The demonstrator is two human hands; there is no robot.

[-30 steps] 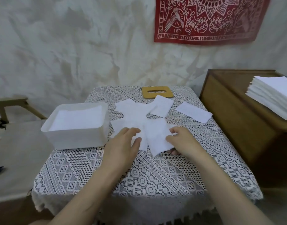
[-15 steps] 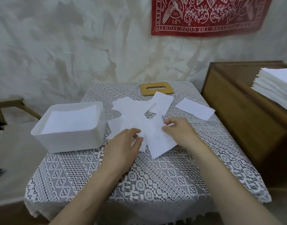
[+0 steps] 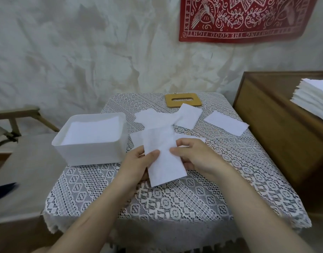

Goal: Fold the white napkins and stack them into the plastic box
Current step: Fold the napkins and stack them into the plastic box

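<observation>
A white napkin, folded to a long strip, is held just above the lace-covered table between both hands. My left hand pinches its left edge, and my right hand pinches its right edge. Behind it lie several loose white napkins, overlapping, and one more napkin apart at the right. The white plastic box stands at the table's left, with flat white napkins inside.
A tan wooden lid with a slot lies at the table's far edge. A wooden cabinet at the right carries a tall stack of napkins. A chair stands at the left.
Both hands have lifted one napkin off the pile, folded it narrower and drawn it toward me. The camera has tilted closer to the table.
</observation>
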